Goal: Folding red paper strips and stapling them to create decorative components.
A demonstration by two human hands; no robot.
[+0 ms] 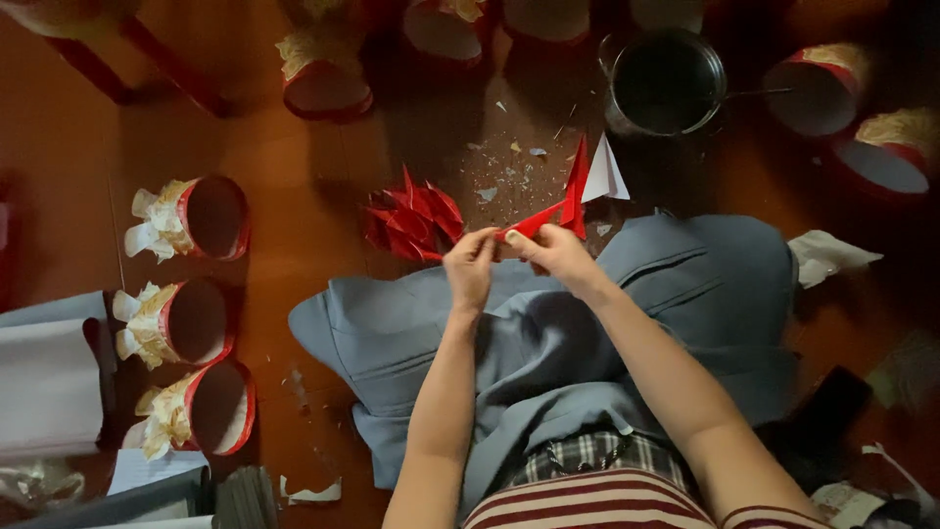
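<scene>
both hands meet at centre frame above the lap. left hand (471,266) pinches the near end of a folded red paper piece (548,217), fingers closed on it. right hand (554,251) grips the same piece just beside the left, thumb and fingers closed on the fold. the paper runs up and right from the hands to a pointed tip, white underside showing near the top. a pile of folded red paper points (413,219) lies on the wooden floor (294,167) just left of the hands, not touched. paper scraps (509,167) are scattered beyond it. a grey cloth (548,343) covers the lap. a dark metal pot (666,83) sits further out, right of centre. three red-rimmed round paper holders (201,217) with cream frills line up at left, more along the top edge. a stack of white sheets (49,377) lies at far left.
</scene>
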